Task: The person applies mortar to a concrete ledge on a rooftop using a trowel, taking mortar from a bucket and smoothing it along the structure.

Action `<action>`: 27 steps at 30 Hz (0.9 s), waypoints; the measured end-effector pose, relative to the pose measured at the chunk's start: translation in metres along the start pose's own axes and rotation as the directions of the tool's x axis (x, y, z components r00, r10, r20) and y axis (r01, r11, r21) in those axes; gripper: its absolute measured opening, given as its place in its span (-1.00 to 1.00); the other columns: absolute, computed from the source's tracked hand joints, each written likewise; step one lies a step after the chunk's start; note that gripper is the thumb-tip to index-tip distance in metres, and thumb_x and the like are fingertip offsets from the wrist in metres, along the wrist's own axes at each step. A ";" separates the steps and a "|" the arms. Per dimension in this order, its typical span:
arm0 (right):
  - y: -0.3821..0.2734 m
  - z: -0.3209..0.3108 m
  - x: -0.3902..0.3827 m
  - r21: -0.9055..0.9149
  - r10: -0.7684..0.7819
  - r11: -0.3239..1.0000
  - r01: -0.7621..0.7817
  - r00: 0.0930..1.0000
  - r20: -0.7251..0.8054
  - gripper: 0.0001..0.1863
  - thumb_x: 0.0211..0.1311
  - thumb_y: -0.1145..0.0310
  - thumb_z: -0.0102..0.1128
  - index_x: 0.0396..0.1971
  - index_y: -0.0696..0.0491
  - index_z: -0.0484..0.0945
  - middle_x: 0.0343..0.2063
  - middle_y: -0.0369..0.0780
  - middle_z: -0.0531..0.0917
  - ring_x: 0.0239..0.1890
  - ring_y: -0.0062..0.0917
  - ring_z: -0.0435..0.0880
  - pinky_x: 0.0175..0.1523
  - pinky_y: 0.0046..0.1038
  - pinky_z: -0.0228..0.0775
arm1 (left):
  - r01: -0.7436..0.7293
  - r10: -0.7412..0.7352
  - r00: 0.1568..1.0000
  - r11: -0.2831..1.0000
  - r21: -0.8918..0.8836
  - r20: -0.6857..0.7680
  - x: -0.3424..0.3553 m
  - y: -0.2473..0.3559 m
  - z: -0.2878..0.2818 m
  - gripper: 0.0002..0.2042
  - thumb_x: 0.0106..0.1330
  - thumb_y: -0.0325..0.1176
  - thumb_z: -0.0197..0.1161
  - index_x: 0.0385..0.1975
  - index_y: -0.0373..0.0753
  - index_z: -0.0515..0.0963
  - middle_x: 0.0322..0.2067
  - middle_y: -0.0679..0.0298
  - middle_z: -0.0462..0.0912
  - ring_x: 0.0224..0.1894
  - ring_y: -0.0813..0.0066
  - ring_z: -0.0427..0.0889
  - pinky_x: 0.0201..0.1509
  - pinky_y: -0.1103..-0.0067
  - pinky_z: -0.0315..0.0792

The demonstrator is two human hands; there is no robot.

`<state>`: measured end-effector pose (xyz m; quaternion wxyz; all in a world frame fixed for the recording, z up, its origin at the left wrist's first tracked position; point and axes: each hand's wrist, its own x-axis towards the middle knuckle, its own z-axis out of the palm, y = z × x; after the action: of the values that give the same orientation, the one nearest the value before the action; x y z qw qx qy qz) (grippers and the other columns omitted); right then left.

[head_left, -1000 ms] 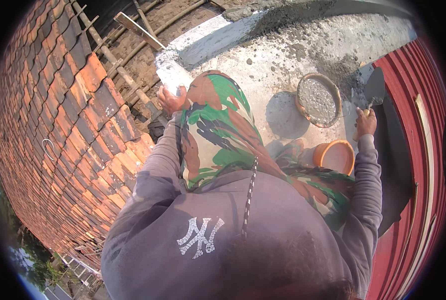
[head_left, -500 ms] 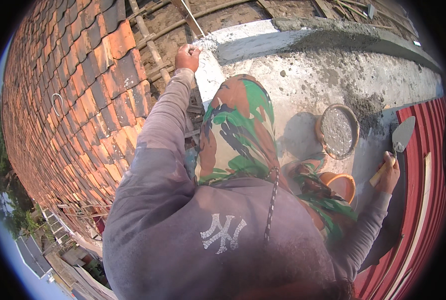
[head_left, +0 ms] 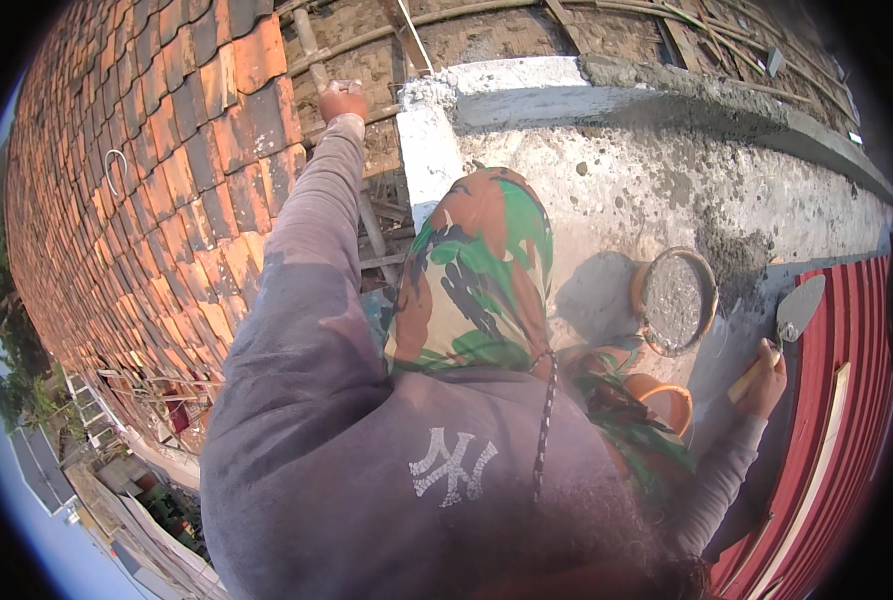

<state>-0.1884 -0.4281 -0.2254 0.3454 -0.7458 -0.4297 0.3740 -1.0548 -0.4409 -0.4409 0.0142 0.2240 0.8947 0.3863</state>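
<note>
- The left arm (head_left: 312,225) is pointing forward, nearly straight at the elbow.
- The left hand (head_left: 343,101) is curling its fingers, the palm hiding from view.
- The right forearm (head_left: 724,475) is slanting outward, lower down.
- The right hand (head_left: 764,384) is clasping firmly, fingers bending inward.

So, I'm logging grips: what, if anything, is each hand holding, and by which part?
The right hand grips a trowel by its handle. The left hand is curled; whether it holds anything cannot be told.
</note>
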 end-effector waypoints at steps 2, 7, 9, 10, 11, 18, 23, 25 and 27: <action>0.002 -0.001 -0.002 -0.023 -0.004 1.000 0.004 1.000 -0.008 -0.75 0.38 0.19 0.39 -0.16 0.05 0.65 -0.57 -0.40 0.51 -0.61 -0.71 0.47 -0.49 -0.57 0.34 | 0.105 -0.141 0.982 0.962 -0.254 -0.128 -0.019 0.015 0.020 -0.58 0.31 -0.04 0.51 -0.15 -0.34 0.71 -0.26 0.00 0.80 -0.21 0.12 0.78 -0.01 0.31 0.61; 0.002 0.006 0.001 -0.016 -0.025 1.000 0.025 1.000 0.019 -0.77 0.40 0.17 0.39 -0.24 0.01 0.62 -0.56 -0.41 0.51 -0.61 -0.72 0.48 -0.51 -0.58 0.33 | 0.315 -0.356 0.931 0.681 -0.661 0.078 -0.058 0.020 0.047 -0.62 0.42 -0.17 0.44 -0.02 -0.39 0.64 -0.24 0.15 0.77 -0.28 0.26 0.73 -0.09 0.39 0.65; 0.002 0.015 -0.001 0.015 -0.023 1.000 0.023 0.999 0.042 -0.76 0.40 0.16 0.39 -0.27 0.00 0.60 -0.55 -0.42 0.51 -0.60 -0.73 0.49 -0.52 -0.58 0.34 | 0.256 -0.162 0.967 0.650 -0.715 0.199 -0.071 0.018 0.053 -0.70 0.46 -0.26 0.41 -0.02 -0.39 0.65 -0.25 0.18 0.77 -0.31 0.39 0.72 -0.16 0.48 0.65; 0.002 0.019 -0.002 0.033 -0.025 0.999 0.023 0.998 0.057 -0.76 0.40 0.16 0.39 -0.29 0.00 0.59 -0.54 -0.42 0.52 -0.60 -0.73 0.49 -0.52 -0.59 0.35 | 0.258 -0.177 0.966 0.665 -0.701 0.188 -0.064 0.018 0.051 -0.79 0.47 -0.37 0.38 -0.04 -0.36 0.67 -0.25 0.22 0.77 -0.34 0.53 0.69 -0.25 0.57 0.61; 0.007 0.017 -0.001 0.026 -0.020 0.999 0.018 0.998 0.055 -0.75 0.40 0.16 0.39 -0.30 0.00 0.58 -0.53 -0.42 0.52 -0.60 -0.73 0.49 -0.52 -0.59 0.35 | 0.282 -0.173 0.959 0.679 -0.678 0.225 -0.061 0.023 0.051 -0.80 0.46 -0.38 0.38 -0.05 -0.35 0.69 -0.26 0.22 0.77 -0.34 0.53 0.69 -0.26 0.57 0.61; 0.021 0.011 -0.002 -0.022 0.003 1.000 -0.001 0.999 0.054 -0.74 0.40 0.16 0.40 -0.32 0.00 0.55 -0.51 -0.42 0.52 -0.60 -0.74 0.48 -0.51 -0.60 0.35 | 0.335 -0.062 0.908 0.704 -0.626 0.415 -0.030 0.053 0.019 -0.79 0.41 -0.36 0.39 -0.04 -0.30 0.70 -0.19 0.23 0.77 -0.26 0.46 0.73 -0.17 0.55 0.65; 0.013 0.017 -0.007 0.010 -0.024 1.000 0.023 0.997 0.080 -0.74 0.40 0.18 0.40 -0.33 0.00 0.54 -0.53 -0.43 0.48 -0.60 -0.76 0.47 -0.52 -0.60 0.32 | 0.149 -0.114 0.988 0.897 -0.415 0.107 -0.027 0.032 0.013 -0.69 0.35 -0.36 0.39 0.05 -0.28 0.64 0.03 0.14 0.69 0.01 0.35 0.68 0.13 0.36 0.58; 0.013 0.014 -0.009 0.015 -0.011 1.000 0.010 0.997 0.074 -0.75 0.41 0.18 0.40 -0.34 -0.01 0.54 -0.54 -0.44 0.47 -0.60 -0.76 0.46 -0.52 -0.61 0.31 | -0.083 0.082 0.997 0.988 -0.132 -0.013 -0.039 0.040 0.020 -0.64 0.33 -0.34 0.38 0.12 -0.19 0.60 0.18 0.12 0.60 0.22 0.26 0.55 0.32 0.25 0.44; 0.010 0.014 -0.014 -0.018 -0.029 0.999 0.030 0.999 0.045 -0.75 0.41 0.19 0.40 -0.34 -0.01 0.54 -0.54 -0.44 0.47 -0.60 -0.76 0.46 -0.52 -0.61 0.30 | -0.406 0.406 0.913 0.896 0.179 0.038 -0.078 0.075 -0.001 -0.57 0.34 -0.30 0.36 0.22 -0.11 0.56 0.34 0.14 0.46 0.43 0.15 0.37 0.54 0.16 0.22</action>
<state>-0.2013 -0.4420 -0.2368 0.3342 -0.7341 -0.4518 0.3811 -0.9560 -0.4286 -0.3996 -0.0873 0.4059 0.8599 0.2969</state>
